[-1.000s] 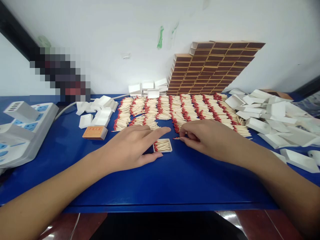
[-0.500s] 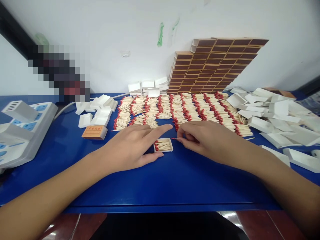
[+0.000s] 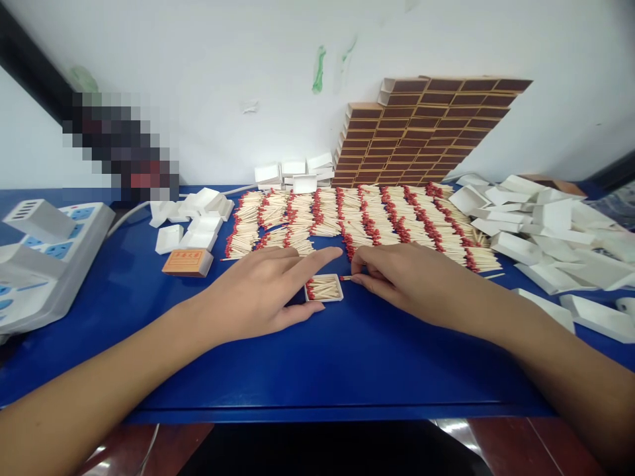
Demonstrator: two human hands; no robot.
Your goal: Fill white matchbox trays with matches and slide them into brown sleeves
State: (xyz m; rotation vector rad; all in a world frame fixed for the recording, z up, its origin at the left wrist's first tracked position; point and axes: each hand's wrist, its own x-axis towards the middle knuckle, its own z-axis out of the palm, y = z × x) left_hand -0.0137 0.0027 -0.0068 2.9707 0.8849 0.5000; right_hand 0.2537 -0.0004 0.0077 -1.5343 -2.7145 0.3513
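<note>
A small white matchbox tray (image 3: 324, 289) holding several red-tipped matches lies on the blue table (image 3: 317, 370). My left hand (image 3: 258, 294) rests flat beside it, thumb and forefinger spread around the tray's near and far sides. My right hand (image 3: 401, 277) is just right of the tray, fingertips pinched on a match (image 3: 346, 278) whose red tip points at the tray. Behind both hands lie rows of loose matches (image 3: 367, 221).
Empty white trays are heaped at the right (image 3: 546, 228) and in smaller groups at the left (image 3: 191, 221) and back (image 3: 295, 175). Brown matchbox sleeves (image 3: 421, 132) are stacked against the wall. An orange matchbox (image 3: 187, 262) and a power strip (image 3: 44, 254) lie at the left.
My right hand has slid left with the pinched match, bringing its red tip up to the tray's right edge. My left hand has stayed put.
</note>
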